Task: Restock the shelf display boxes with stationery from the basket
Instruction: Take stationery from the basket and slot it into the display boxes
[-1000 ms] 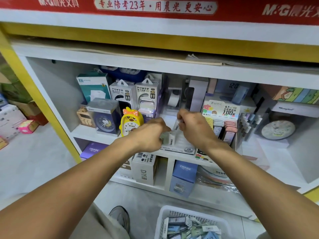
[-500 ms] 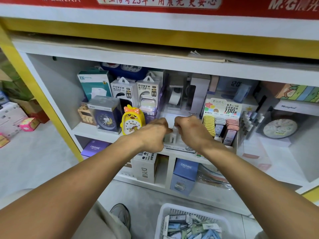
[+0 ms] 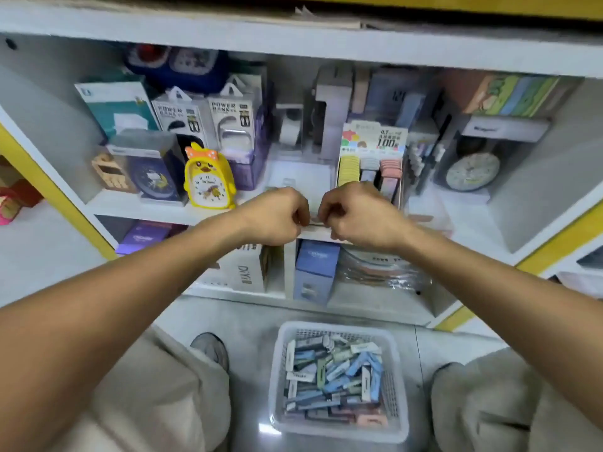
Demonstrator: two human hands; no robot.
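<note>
Head view, looking down at a shop shelf. Left hand [image 3: 274, 216] and right hand [image 3: 360, 216] meet at the front edge of a clear display box [image 3: 301, 181] on the middle shelf [image 3: 146, 208]; the fingers of both are curled inward, knuckles almost touching. Motion blur and the hands themselves hide what each grip has hold of, so it cannot be told whether they pinch the box edge, a small item, or nothing. Just right of the box stands a tiered display [image 3: 372, 164] of yellow, grey and pink items under a "100" header card; to its left stands a yellow chick alarm clock [image 3: 208, 181]. On the floor below, between the person's knees, a white mesh basket [image 3: 396, 396] holds a loose heap of blue, green and grey stationery packs [image 3: 332, 376].
</note>
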